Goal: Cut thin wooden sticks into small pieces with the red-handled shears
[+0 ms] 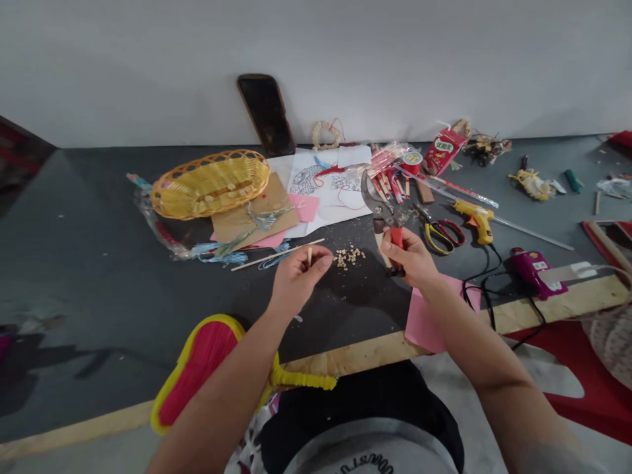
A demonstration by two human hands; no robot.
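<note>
My left hand (300, 276) is closed around a short thin wooden stick (309, 257), held just left of a small heap of cut wooden bits (348, 257) on the dark table. A longer thin stick (261, 259) lies behind that hand. In my right hand (407, 255) are pruning shears (382, 207) with one red and one pale handle, their dark blades pointing up and away from me. The shears are to the right of the heap and apart from the stick.
A yellow woven basket (212, 184) stands at the back left, a phone (266, 113) leans on the wall. Right are scissors (442, 237), a yellow glue gun (474, 220) and a juice box (444, 150). A pink and yellow fan-shaped item (205, 362) lies near the front edge.
</note>
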